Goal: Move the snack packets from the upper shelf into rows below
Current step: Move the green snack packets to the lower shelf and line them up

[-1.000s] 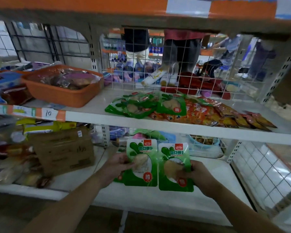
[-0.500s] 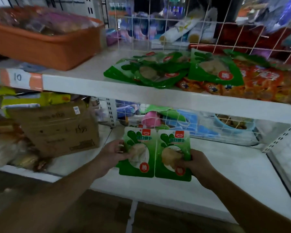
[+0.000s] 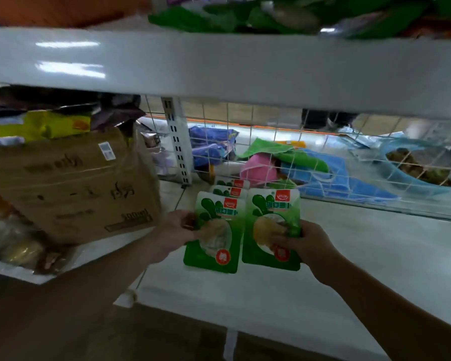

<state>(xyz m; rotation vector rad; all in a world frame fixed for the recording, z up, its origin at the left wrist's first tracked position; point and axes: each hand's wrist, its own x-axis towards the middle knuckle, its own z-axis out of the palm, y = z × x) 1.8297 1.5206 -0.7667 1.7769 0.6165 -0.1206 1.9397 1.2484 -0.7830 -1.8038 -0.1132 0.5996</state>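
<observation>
Two green snack packets are held side by side over the white lower shelf (image 3: 362, 269). My left hand (image 3: 179, 229) grips the left packet (image 3: 215, 235) by its left edge. My right hand (image 3: 303, 242) grips the right packet (image 3: 270, 227) at its right side, thumb on the clear window. Behind them, two more green packets (image 3: 231, 187) lie in a row on the lower shelf, mostly hidden. More green packets (image 3: 219, 16) lie blurred on the upper shelf (image 3: 219, 66) at the top of the view.
A cardboard box (image 3: 73, 183) stands on the lower shelf to the left, with yellow and dark bags on top. A wire grid (image 3: 323, 157) backs the shelf, with blue, pink and green goods behind it. The upper shelf's front edge hangs close overhead.
The view has dropped and closed in on the lower shelf. Both hands have carried the two packets further in, towards the packets lying at the back.
</observation>
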